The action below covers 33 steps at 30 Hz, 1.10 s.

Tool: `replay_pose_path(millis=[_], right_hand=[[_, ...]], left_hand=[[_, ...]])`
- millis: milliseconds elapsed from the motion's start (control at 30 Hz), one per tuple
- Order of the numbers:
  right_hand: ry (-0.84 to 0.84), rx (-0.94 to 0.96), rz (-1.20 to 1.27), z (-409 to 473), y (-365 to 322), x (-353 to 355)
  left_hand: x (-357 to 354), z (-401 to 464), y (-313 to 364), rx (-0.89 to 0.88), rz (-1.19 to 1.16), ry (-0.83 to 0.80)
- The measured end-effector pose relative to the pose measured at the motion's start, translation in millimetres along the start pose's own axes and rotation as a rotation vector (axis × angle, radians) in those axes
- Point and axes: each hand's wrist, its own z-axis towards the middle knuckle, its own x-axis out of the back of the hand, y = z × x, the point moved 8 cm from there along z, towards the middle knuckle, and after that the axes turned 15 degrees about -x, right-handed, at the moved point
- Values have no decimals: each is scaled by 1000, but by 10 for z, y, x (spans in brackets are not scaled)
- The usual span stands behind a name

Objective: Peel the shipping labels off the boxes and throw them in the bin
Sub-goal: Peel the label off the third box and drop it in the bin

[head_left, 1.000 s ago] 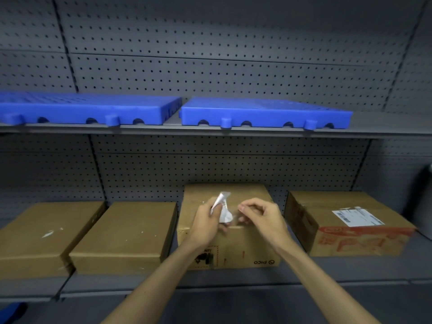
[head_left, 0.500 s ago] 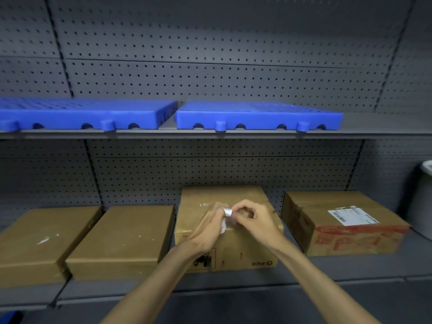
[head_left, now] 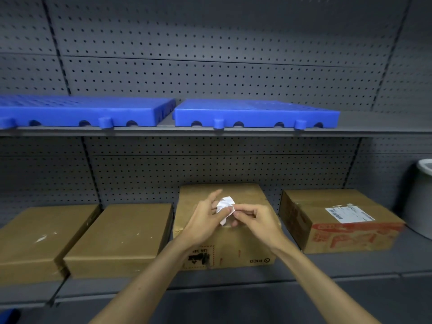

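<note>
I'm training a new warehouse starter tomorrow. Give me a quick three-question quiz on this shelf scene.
1. True or false: the far-right box carries a shipping label.
2. The crumpled label is held by: A) the left hand only, B) both hands, the right hand pinching it, C) neither.
3. Fill in: the upper shelf holds two blue ___.

Key: 1 true; 2 B; 3 pallets.

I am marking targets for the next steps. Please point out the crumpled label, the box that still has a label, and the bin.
crumpled label (head_left: 225, 204): head view, on its white upper fold.
labelled box (head_left: 311, 204): head view, on its bare brown top.
bin (head_left: 424, 202): head view, on its grey side wall.
</note>
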Motion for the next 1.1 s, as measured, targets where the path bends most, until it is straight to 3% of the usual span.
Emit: replay_pose_path(millis=[133, 267, 633, 900, 1100], right_hand=[[104, -9, -60, -1, 6, 43], [236, -11, -236, 76, 104, 217], [235, -44, -469, 73, 155, 263], [269, -92, -503, 0, 256, 594], [337, -155, -540, -161, 358, 973]], left_hand=[[-14, 5, 144, -116, 236, 15], [38, -27, 41, -67, 403, -30], [41, 70, 44, -87, 524, 13], [-281, 167, 109, -137, 412, -160], [-618, 295, 197, -73, 378, -254]])
